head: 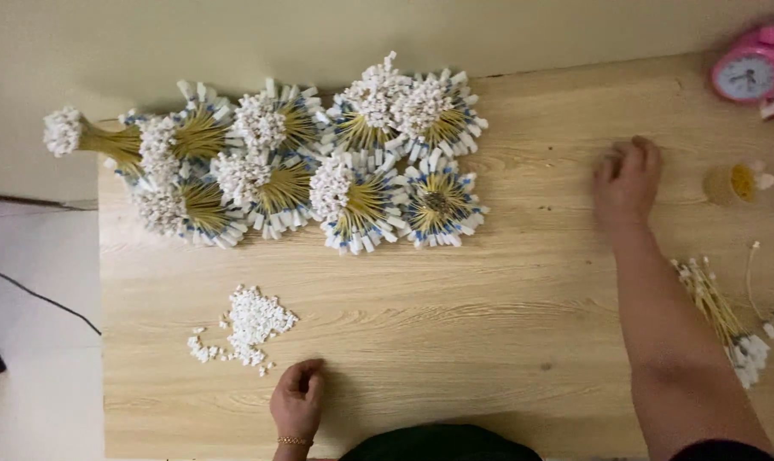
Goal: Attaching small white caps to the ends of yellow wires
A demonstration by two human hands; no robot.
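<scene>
My left hand (297,399) rests near the front edge of the wooden table (455,307), fingers curled in, just right of a small heap of tiny white plastic pieces (249,326). My right hand (628,181) reaches far out across the table, palm down and fingers bent, touching the bare wood with nothing seen in it. Several fanned bundles of yellow wires with white and blue tipped ends (319,162) lie at the back of the table. A loose bundle of the same yellow wires (720,316) lies right of my right forearm.
A pink alarm clock (752,70) stands at the back right corner. A small yellow cup-like object (733,183) sits right of my right hand. A cream wall runs behind the table; pale floor and a dark cable (37,299) lie to the left.
</scene>
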